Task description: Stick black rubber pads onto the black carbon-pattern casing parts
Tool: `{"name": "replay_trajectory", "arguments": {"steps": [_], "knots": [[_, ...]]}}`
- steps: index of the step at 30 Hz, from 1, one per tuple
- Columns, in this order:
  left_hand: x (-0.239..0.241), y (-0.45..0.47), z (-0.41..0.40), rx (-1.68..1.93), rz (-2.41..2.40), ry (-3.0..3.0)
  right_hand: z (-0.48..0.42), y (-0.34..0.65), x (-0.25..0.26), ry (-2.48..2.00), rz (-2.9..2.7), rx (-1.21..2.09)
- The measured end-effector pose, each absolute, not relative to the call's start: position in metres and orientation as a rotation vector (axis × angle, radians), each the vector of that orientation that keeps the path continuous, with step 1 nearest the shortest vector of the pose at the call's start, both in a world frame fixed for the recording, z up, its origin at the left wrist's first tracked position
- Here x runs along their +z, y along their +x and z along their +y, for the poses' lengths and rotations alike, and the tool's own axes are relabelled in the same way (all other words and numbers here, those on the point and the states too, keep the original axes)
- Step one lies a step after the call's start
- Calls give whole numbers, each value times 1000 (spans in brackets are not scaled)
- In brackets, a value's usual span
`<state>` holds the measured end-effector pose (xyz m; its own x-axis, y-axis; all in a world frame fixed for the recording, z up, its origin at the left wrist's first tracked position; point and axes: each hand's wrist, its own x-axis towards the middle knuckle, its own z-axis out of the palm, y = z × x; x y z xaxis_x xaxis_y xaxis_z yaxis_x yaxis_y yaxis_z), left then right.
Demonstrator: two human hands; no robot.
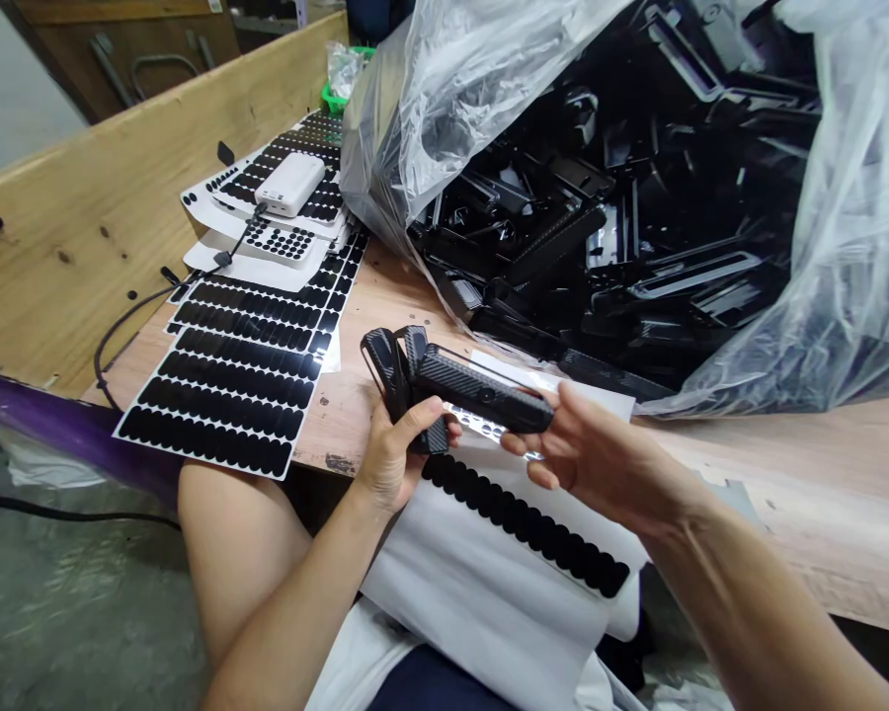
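My left hand [394,449] grips the near end of a black carbon-pattern plastic part [451,385], fingers wrapped round it. My right hand [593,454] holds the part's other end from the right, fingers curled under it. Below both hands, a white backing sheet [489,583] with a row of black oval pads [533,528] rests on my lap and hangs over the table edge.
A big clear plastic bag [845,247] full of black plastic parts [637,217] fills the right of the wooden table [785,464]. Sheets of black pads [229,385] lie at left, with a white power bank [290,184] and cable on them. A wooden board [119,188] walls the left side.
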<state>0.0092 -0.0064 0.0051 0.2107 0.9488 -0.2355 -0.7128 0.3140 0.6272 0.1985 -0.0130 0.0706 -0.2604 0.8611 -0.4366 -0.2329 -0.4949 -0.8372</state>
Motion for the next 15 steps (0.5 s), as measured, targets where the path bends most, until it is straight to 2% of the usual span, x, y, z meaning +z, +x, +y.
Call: {"name": "replay_trajectory", "arguments": {"steps": [3, 9, 13, 15], "knots": [[6, 9, -5, 1179, 661, 420, -5, 211, 80, -1261, -1035, 1657], [5, 7, -4, 1081, 664, 497, 20, 211, 103, -1071, -1548, 1882], [5, 6, -5, 1057, 629, 618, 34, 187, 100, -1081, -1735, 1742], [6, 7, -5, 1070, 610, 633, 37, 184, 92, -1212, -1668, 1549]]}}
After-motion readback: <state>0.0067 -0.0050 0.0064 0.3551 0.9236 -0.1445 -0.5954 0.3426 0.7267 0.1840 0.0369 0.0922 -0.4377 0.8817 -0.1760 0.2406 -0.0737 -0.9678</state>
